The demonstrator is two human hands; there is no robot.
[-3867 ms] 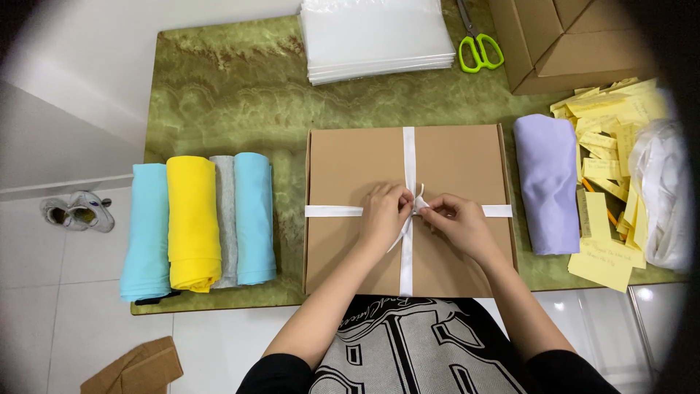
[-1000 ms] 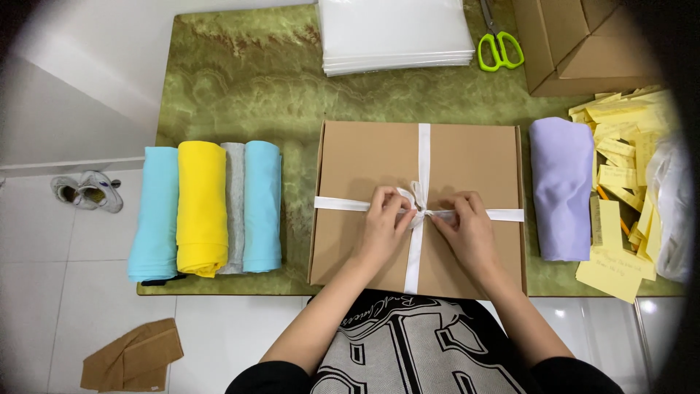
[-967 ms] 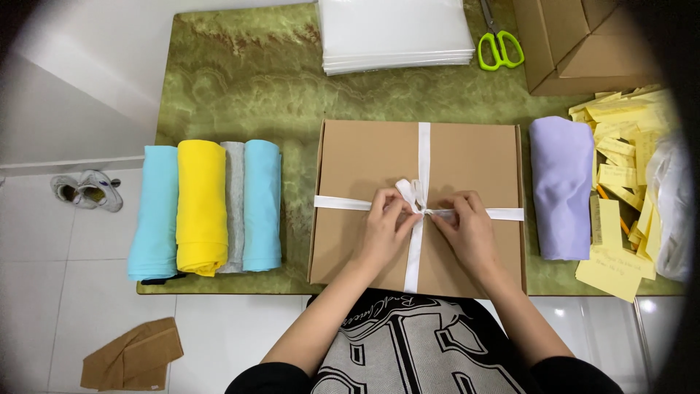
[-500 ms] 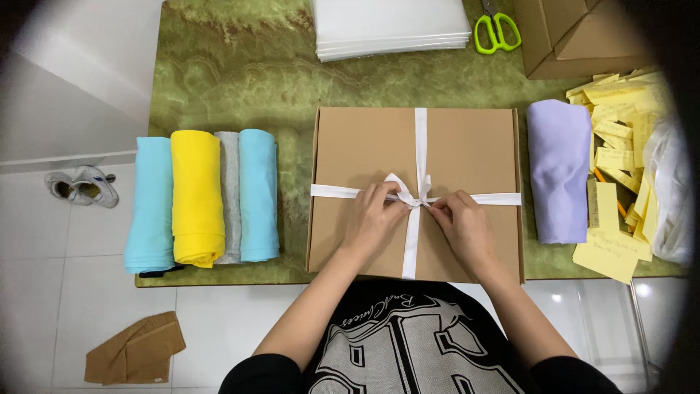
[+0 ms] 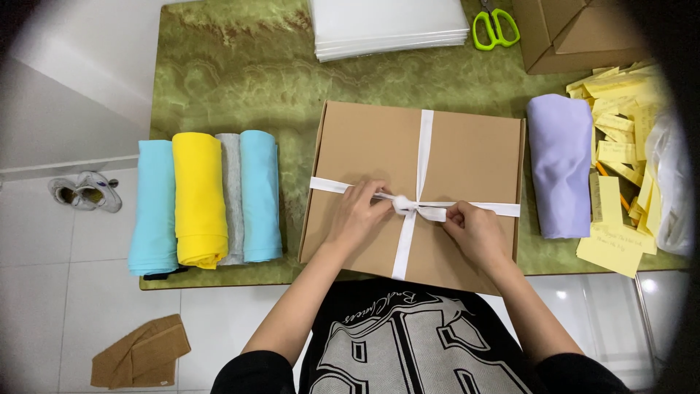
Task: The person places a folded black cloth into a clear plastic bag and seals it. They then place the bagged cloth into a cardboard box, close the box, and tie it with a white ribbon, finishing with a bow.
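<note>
A flat brown cardboard box [image 5: 467,146] lies on the green table, wrapped crosswise with white ribbon [image 5: 424,149]. The ribbon's knot [image 5: 405,205] sits near the box's middle. My left hand [image 5: 361,211] pinches a ribbon loop just left of the knot. To the knot's right, my right hand [image 5: 474,230] pinches the other ribbon loop. Both hands rest on the box lid.
Rolled cloths lie left of the box: light blue [image 5: 153,208], yellow [image 5: 198,198], grey [image 5: 230,197], light blue [image 5: 260,195]. A lilac roll [image 5: 561,171] lies right, beside yellow paper slips [image 5: 620,138]. White sheets [image 5: 390,25], green scissors [image 5: 496,29] and cardboard boxes [image 5: 576,33] sit behind.
My hands have drawn apart along the horizontal ribbon, pulling the loops outward from the knot. The view has shifted slightly.
</note>
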